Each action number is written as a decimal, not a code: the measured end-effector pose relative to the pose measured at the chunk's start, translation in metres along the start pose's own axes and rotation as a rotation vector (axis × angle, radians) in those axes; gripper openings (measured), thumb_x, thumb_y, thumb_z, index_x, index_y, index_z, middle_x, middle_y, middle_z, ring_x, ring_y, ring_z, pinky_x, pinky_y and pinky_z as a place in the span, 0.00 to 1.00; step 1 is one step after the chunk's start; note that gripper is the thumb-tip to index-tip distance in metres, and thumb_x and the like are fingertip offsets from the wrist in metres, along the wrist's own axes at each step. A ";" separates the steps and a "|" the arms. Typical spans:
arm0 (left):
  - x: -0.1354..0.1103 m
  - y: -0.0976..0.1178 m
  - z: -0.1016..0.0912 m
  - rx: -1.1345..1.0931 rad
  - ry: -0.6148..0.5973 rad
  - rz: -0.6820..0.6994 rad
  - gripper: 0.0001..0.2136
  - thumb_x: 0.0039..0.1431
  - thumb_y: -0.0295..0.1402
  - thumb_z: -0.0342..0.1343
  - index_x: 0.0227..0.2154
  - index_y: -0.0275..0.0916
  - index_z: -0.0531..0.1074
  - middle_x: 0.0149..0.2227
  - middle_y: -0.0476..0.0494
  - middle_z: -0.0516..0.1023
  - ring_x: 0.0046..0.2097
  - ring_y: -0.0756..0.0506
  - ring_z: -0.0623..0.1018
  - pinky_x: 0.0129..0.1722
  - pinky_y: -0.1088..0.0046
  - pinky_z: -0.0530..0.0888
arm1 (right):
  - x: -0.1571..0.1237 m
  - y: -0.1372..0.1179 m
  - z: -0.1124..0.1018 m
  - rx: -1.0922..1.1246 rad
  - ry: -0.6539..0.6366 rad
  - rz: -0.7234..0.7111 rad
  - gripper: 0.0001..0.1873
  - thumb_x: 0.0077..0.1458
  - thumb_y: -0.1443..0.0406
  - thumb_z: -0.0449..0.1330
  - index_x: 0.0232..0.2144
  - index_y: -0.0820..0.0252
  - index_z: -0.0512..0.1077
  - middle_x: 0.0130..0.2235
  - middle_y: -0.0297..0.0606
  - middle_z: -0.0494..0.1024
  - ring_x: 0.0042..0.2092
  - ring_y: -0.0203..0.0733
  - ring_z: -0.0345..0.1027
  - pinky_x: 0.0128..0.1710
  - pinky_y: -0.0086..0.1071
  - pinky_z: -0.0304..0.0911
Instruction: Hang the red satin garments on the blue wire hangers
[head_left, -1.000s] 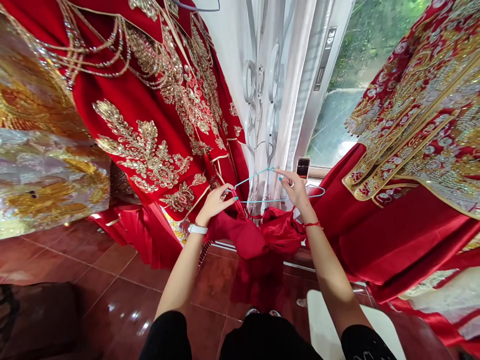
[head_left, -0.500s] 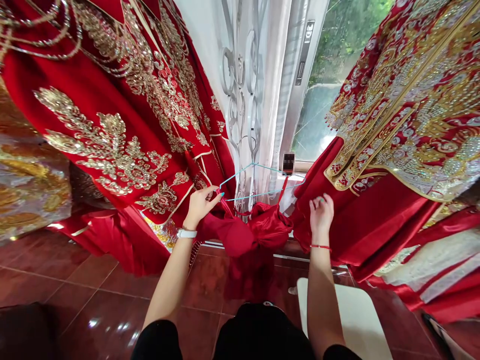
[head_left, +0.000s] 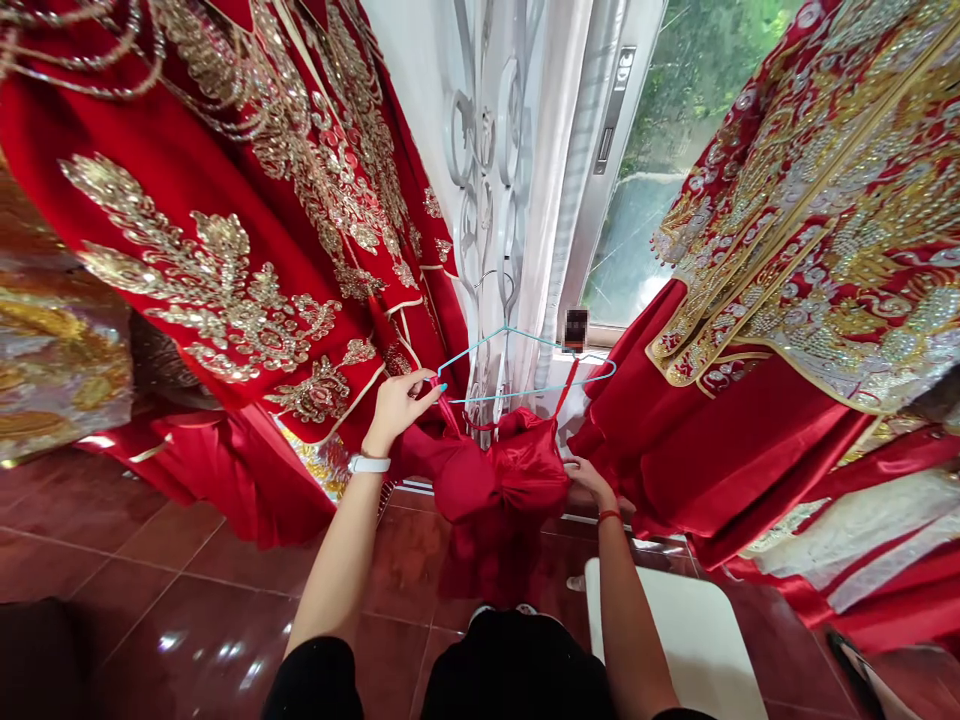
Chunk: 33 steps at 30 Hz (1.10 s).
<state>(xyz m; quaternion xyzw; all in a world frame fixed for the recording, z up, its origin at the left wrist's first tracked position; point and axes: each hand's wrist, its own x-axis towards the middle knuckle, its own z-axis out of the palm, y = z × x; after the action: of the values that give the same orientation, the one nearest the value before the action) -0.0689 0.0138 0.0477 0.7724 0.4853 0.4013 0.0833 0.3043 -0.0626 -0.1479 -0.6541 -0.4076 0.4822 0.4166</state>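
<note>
A light blue wire hanger point(head_left: 525, 360) hangs by its hook from the white scrolled window grille point(head_left: 487, 170). A red satin garment point(head_left: 502, 475) hangs from it by thin red straps. My left hand point(head_left: 401, 405) pinches the left strap at the hanger's left end, fingers closed. My right hand point(head_left: 585, 475) is lower, at the right side of the satin garment, touching the fabric; its fingers are partly hidden behind the cloth.
A red gown with gold embroidery point(head_left: 247, 230) hangs at the left, another embroidered red gown point(head_left: 810, 240) at the right. A small dark device point(head_left: 576, 330) sits on the window sill. A white mat point(head_left: 697, 640) lies on the glossy red tile floor point(head_left: 202, 620).
My right hand has left the hanger's top, dropped down and moved in to the right side of the satin garment. My left hand has stayed on the left strap.
</note>
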 end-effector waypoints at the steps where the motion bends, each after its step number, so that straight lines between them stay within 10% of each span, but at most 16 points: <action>1: 0.000 0.000 0.000 -0.005 -0.004 -0.005 0.14 0.58 0.45 0.57 0.35 0.40 0.79 0.18 0.55 0.58 0.23 0.50 0.60 0.28 0.73 0.58 | -0.001 0.000 -0.009 0.006 0.030 0.002 0.10 0.33 0.64 0.66 0.24 0.59 0.73 0.19 0.32 0.74 0.21 0.37 0.66 0.23 0.30 0.63; 8: 0.001 0.000 0.007 -0.033 -0.003 -0.028 0.13 0.57 0.44 0.58 0.35 0.40 0.79 0.19 0.55 0.60 0.24 0.51 0.60 0.27 0.74 0.59 | -0.011 -0.005 -0.057 0.057 0.251 -0.067 0.13 0.37 0.55 0.66 0.20 0.58 0.73 0.19 0.35 0.74 0.23 0.41 0.67 0.25 0.33 0.63; 19: -0.002 0.004 0.008 -0.063 -0.009 -0.032 0.14 0.57 0.46 0.58 0.34 0.40 0.78 0.19 0.55 0.57 0.24 0.50 0.59 0.28 0.74 0.59 | -0.026 -0.058 -0.061 0.173 0.564 -0.450 0.16 0.45 0.52 0.62 0.21 0.58 0.75 0.26 0.41 0.80 0.31 0.45 0.72 0.35 0.36 0.65; 28: -0.003 -0.001 0.009 -0.043 -0.012 -0.008 0.14 0.57 0.45 0.58 0.35 0.39 0.78 0.20 0.55 0.57 0.24 0.51 0.58 0.28 0.74 0.58 | -0.044 -0.095 -0.050 0.352 0.285 -0.461 0.18 0.42 0.52 0.68 0.30 0.58 0.77 0.28 0.35 0.78 0.30 0.39 0.68 0.33 0.32 0.63; 33: -0.001 -0.003 0.009 -0.034 -0.011 -0.010 0.14 0.58 0.45 0.58 0.34 0.38 0.78 0.19 0.56 0.56 0.23 0.52 0.58 0.27 0.75 0.58 | -0.039 -0.107 -0.058 -0.195 0.624 -0.430 0.12 0.48 0.56 0.62 0.30 0.57 0.79 0.28 0.39 0.78 0.31 0.43 0.68 0.35 0.35 0.61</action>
<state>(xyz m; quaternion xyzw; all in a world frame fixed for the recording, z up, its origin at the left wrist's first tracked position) -0.0648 0.0173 0.0398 0.7705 0.4820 0.4049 0.1009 0.3384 -0.0733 -0.0252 -0.7054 -0.4329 0.1210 0.5480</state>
